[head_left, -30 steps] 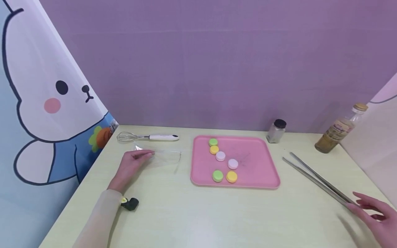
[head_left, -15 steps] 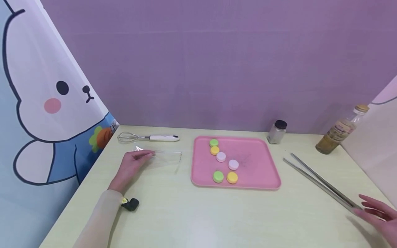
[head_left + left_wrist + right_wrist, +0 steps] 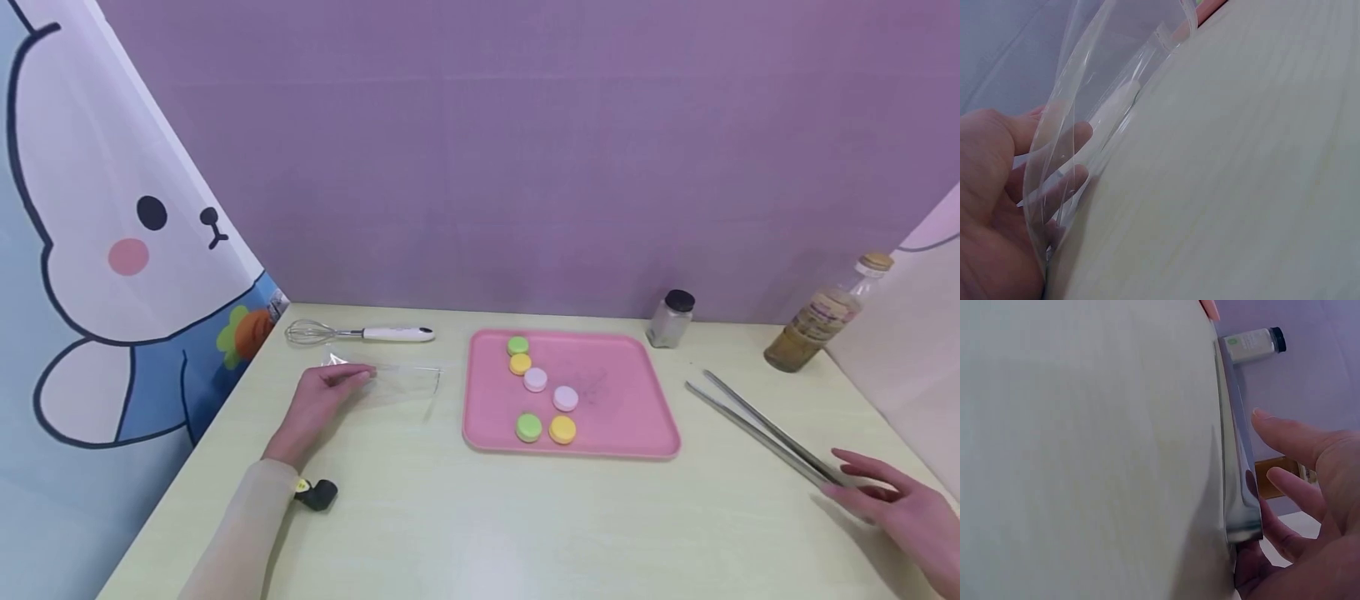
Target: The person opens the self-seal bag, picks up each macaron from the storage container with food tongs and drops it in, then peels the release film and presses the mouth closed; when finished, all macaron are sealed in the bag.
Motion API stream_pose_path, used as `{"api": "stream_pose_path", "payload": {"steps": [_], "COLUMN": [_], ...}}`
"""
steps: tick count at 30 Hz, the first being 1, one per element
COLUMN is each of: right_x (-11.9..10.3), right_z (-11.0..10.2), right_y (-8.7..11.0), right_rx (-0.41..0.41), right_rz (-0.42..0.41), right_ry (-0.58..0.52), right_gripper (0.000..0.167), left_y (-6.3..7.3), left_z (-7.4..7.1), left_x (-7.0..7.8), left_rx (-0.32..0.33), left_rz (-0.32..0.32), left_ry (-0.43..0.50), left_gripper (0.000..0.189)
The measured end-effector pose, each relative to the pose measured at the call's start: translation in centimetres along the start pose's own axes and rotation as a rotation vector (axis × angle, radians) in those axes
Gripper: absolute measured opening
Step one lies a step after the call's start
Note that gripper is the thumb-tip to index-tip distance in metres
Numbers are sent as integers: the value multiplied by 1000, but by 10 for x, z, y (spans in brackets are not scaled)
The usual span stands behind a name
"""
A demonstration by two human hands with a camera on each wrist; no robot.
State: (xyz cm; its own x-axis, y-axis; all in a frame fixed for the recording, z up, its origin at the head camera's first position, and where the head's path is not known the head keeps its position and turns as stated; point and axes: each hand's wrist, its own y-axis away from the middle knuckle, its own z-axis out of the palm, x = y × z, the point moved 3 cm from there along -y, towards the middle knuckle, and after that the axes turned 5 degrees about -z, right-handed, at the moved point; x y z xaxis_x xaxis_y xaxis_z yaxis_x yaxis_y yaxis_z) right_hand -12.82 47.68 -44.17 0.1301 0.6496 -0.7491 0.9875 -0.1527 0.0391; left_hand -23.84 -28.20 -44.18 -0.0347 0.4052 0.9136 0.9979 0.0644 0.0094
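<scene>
In the head view, my left hand [image 3: 322, 404] pinches the edge of a clear plastic bag [image 3: 408, 383] at the table's left side. Close up in the left wrist view, some fingers show through the bag [image 3: 1104, 75]. Metal tongs [image 3: 750, 421] lie on the right of the table, their two arms pointing back toward the tray. My right hand [image 3: 896, 508] is at their joined end, loose fingers touching it. The right wrist view shows the shiny end of the tongs [image 3: 1241, 512] beside spread fingers [image 3: 1291, 437].
A pink tray [image 3: 615, 433] holds several green, yellow and pale pink macarons [image 3: 536, 380]. Behind the bag lies a whisk [image 3: 397, 334]. A black-lidded jar [image 3: 670, 321] and a corked bottle [image 3: 817, 321] stand along the back right, before a purple wall.
My right hand shifted right along the tongs, then came back left over their end. The tongs stay put on the table. My left hand and the bag hold still.
</scene>
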Motion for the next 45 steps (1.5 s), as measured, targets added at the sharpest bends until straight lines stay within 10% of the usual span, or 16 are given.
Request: {"api": "stream_pose_path", "payload": {"steps": [14, 45], "right_x": [-32, -50], "right_z": [15, 24], "right_y": [-25, -17], "right_rx": [-13, 77], "right_rz": [-200, -250], "right_ry": [244, 374], "right_gripper": [57, 46], "left_y": [0, 1], "left_z": [0, 1], "left_x": [-1, 0], "left_rx": [6, 15], "left_rz": [4, 15], "left_ry": [4, -19], "left_gripper": [30, 29]}}
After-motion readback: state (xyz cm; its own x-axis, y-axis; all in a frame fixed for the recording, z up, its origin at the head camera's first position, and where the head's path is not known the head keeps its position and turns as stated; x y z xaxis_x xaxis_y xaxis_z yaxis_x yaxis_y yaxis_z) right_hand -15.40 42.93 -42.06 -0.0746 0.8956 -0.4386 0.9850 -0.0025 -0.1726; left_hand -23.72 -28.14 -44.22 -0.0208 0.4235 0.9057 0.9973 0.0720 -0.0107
